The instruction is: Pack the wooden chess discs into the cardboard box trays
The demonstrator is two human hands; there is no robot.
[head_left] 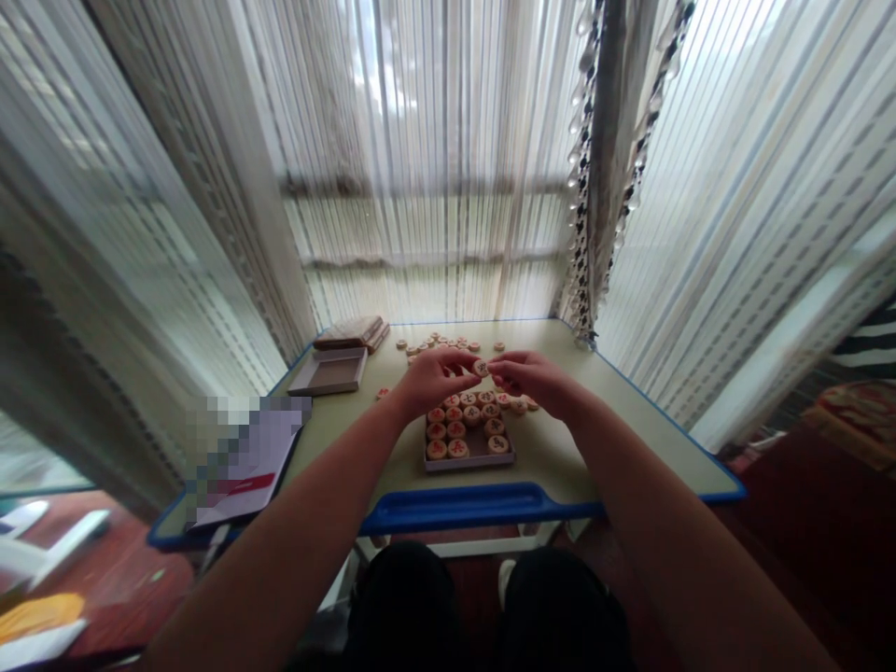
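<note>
A round xiangqi piece (481,368) with a dark character is up between my two hands over the table. My left hand (438,378) pinches its left side with thumb and fingers. From the other side, the closed fingertips of my right hand (530,378) grip its right edge. Just below and nearer to me lies a shallow box (470,462) with several xiangqi pieces (456,430) set in rows, red characters on the left and dark ones on the right. Bare box bottom shows near its front, right of the middle. My hands hide part of the box's far side.
Loose xiangqi pieces (448,343) are scattered beyond my hands, and a few (519,405) lie right of the box. At the far left are a box lid (329,385) and a brown stack (354,330). A partly blurred tablet-like object (262,457) rests at the table's left edge.
</note>
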